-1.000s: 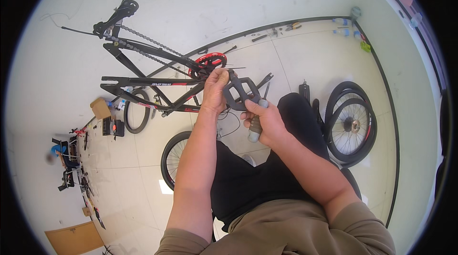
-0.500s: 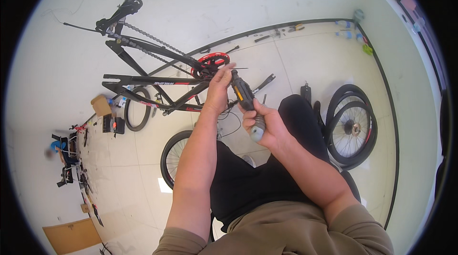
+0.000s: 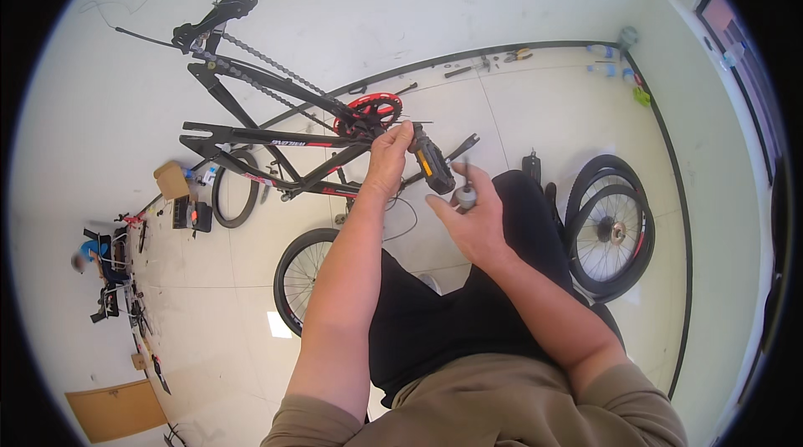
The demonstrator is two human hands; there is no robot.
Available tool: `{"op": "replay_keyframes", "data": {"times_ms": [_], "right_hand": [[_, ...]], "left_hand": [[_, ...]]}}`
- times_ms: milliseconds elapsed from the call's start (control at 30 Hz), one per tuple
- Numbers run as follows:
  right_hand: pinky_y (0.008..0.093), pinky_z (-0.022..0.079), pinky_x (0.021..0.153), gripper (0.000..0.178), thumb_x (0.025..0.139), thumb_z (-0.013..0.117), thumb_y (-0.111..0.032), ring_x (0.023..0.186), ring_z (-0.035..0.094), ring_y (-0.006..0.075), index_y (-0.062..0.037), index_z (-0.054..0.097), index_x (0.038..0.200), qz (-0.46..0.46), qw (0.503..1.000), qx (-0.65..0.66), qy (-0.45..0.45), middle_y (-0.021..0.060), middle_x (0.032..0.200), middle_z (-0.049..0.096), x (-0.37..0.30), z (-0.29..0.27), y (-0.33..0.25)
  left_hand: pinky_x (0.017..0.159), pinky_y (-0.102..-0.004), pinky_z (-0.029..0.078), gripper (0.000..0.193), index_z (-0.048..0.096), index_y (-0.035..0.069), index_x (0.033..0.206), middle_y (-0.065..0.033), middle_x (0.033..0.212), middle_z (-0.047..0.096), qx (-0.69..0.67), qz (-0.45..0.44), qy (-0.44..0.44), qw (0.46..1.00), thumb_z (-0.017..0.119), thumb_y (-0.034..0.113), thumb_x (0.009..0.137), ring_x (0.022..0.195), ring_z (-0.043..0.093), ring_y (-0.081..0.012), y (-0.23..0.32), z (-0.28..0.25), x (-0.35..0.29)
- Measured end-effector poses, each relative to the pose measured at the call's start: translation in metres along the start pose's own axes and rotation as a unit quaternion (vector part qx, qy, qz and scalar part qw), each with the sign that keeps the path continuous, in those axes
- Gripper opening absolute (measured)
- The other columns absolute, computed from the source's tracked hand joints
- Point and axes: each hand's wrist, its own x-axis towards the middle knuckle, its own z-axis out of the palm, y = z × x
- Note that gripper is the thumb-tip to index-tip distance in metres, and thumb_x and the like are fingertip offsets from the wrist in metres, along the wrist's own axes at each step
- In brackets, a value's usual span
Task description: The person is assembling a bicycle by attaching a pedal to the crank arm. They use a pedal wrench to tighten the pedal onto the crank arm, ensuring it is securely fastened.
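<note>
A black bicycle pedal (image 3: 432,169) with an orange reflector sits just right of the bike frame's red-and-black chainring (image 3: 378,110). My left hand (image 3: 389,164) is closed at the pedal's far end, its fingertips around the axle end; the exact grip is partly hidden. Close by on the right, my right hand (image 3: 479,225) holds what looks like a screwdriver (image 3: 466,196), with a grey handle and a thin dark shaft pointing up. Its thumb and forefinger reach toward the pedal's near end with a small gap. The black bike frame (image 3: 314,142) extends leftward, with its chain attached.
A wheel (image 3: 294,275) lies by my left forearm, and several wheels (image 3: 604,234) lie at the right. Along the wall are a hammer (image 3: 467,69), pliers (image 3: 519,55) and bottles (image 3: 602,69). Far left are a cardboard box (image 3: 171,180) and a person (image 3: 92,253).
My right hand has drawn back from the pedal and opened its thumb and forefinger, and the tool has tilted in it. My left hand stays at the pedal's far end.
</note>
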Motion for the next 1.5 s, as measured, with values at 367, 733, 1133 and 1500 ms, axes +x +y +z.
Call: {"op": "replay_keyframes", "data": {"times_ms": [367,733,1133,1500], "right_hand": [[0.0288,0.047,0.05,0.024,0.092,0.067,-0.018,0.056,0.058,0.0149,0.0011,0.056,0.1,0.243,0.943,0.225,-0.034,0.0117,0.078,0.066,0.015,0.0,-0.018],[0.0307,0.048,0.056,0.018,0.099,0.057,-0.016,0.069,0.056,0.018,0.0014,0.051,0.101,0.368,0.819,0.438,-0.049,0.0106,0.084,0.056,0.017,-0.004,0.0],[0.031,0.049,0.058,0.015,0.098,0.059,-0.013,0.07,0.057,0.0166,-0.0016,0.051,0.102,0.325,0.85,0.41,-0.058,0.0087,0.086,0.057,0.013,-0.002,-0.006],[0.028,0.048,0.049,0.03,0.09,0.07,-0.011,0.055,0.058,0.014,-0.0017,0.054,0.114,0.275,0.907,0.32,-0.009,0.0048,0.075,0.061,0.016,0.002,-0.003]], "left_hand": [[0.08,-0.0277,0.048,0.039,0.07,0.004,0.093,-0.0033,0.086,0.067,-0.054,-0.035,-0.001,0.998,0.058,0.04,0.1,0.082,0.06,-0.0105,0.001,-0.002,-0.002],[0.076,-0.0262,0.041,0.033,0.072,0.002,0.103,0.0011,0.08,0.061,-0.087,0.019,0.002,0.996,0.061,0.033,0.099,0.077,0.049,-0.0103,0.016,0.003,-0.01],[0.078,-0.0271,0.042,0.036,0.073,0.004,0.104,0.0021,0.08,0.06,-0.073,0.0,0.003,0.997,0.062,0.037,0.098,0.078,0.05,-0.01,0.013,0.001,-0.011],[0.069,-0.0261,0.044,0.026,0.071,0.008,0.087,0.0056,0.071,0.052,-0.003,0.0,0.023,1.0,0.066,0.032,0.094,0.07,0.047,-0.0072,-0.003,0.004,0.004]]}}
